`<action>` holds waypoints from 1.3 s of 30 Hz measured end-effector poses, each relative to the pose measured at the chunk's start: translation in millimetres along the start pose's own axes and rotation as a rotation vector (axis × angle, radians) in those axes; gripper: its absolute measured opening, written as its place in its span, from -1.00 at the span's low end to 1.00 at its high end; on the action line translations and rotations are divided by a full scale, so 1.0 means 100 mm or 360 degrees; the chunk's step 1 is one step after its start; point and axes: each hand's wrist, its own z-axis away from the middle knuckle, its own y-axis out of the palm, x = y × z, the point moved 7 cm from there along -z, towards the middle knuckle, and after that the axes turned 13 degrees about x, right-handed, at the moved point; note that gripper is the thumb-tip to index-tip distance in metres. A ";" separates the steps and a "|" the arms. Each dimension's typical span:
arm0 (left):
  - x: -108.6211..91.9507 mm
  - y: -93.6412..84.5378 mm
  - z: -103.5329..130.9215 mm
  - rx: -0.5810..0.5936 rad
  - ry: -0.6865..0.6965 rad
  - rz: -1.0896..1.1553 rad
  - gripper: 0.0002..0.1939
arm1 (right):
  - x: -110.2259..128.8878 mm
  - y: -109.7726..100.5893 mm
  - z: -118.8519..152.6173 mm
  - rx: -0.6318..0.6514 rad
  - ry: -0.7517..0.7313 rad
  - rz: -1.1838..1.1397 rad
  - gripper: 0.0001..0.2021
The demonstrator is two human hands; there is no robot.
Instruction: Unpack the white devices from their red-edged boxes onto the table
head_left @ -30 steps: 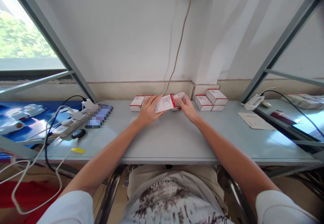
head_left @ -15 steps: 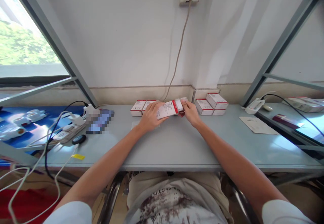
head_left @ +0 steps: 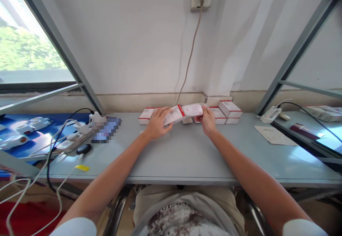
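My left hand is closed round a white and red cardboard box, tilted above the back of the desk. A white, rounded flat device in a clear plastic bag sticks out of the box's right end. Its outer end is pinched by my right hand. Behind my left hand, similar small boxes lie against the wall. Just right of my right hand is a stack of several such boxes. A small pale item shows under the bagged device, too hidden to name.
At left on the desk are a phone, a power strip with cables and a round black puck. A paper sheet and a white adapter lie at right. Metal frame posts rise on both sides.
My right hand has moved right, drawing the bagged white device out of the box. Much more of it shows now. My left hand still holds the box in nearly the same place.
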 end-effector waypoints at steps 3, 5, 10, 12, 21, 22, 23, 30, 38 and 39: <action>0.22 -0.15 0.03 -0.0221 -0.0178 -0.0122 -0.53 | -0.01 -0.12 -0.04 -0.0128 -0.0023 -0.0032 -0.54; 0.42 -0.25 0.08 -0.0374 -0.0381 -0.0179 -0.56 | -0.03 -0.17 -0.05 -0.0194 -0.0006 -0.0053 -0.56; 0.90 -0.34 0.29 -0.0582 -0.0997 -0.0277 -0.56 | -0.07 -0.15 -0.04 -0.0206 0.0045 -0.0089 -0.58; 1.03 -0.30 0.35 -0.0533 -0.1198 -0.0267 -0.52 | -0.07 -0.12 -0.03 -0.0195 0.0056 -0.0074 -0.58; 1.11 -0.17 0.34 -0.0436 -0.1182 -0.0312 -0.58 | -0.08 -0.09 -0.02 -0.0119 0.0004 -0.0001 -0.51; 1.12 -0.15 0.34 -0.0424 -0.1165 -0.0310 -0.59 | -0.07 -0.08 -0.02 -0.0103 0.0000 0.0010 -0.50; 1.13 -0.13 0.34 -0.0405 -0.1158 -0.0307 -0.60 | -0.07 -0.07 -0.01 -0.0088 0.0002 0.0016 -0.50; 0.80 -0.27 0.24 -0.0477 -0.0898 -0.0392 -0.47 | 0.02 0.10 0.08 0.0055 0.0001 0.0054 -0.49; -0.02 0.16 -0.02 0.0043 0.0022 -0.0144 -0.17 | 0.01 0.68 0.41 0.0653 0.0079 -0.0018 -0.44; -0.03 0.20 -0.02 0.0072 0.0023 -0.0130 -0.18 | 0.02 0.72 0.43 0.0685 0.0081 -0.0018 -0.43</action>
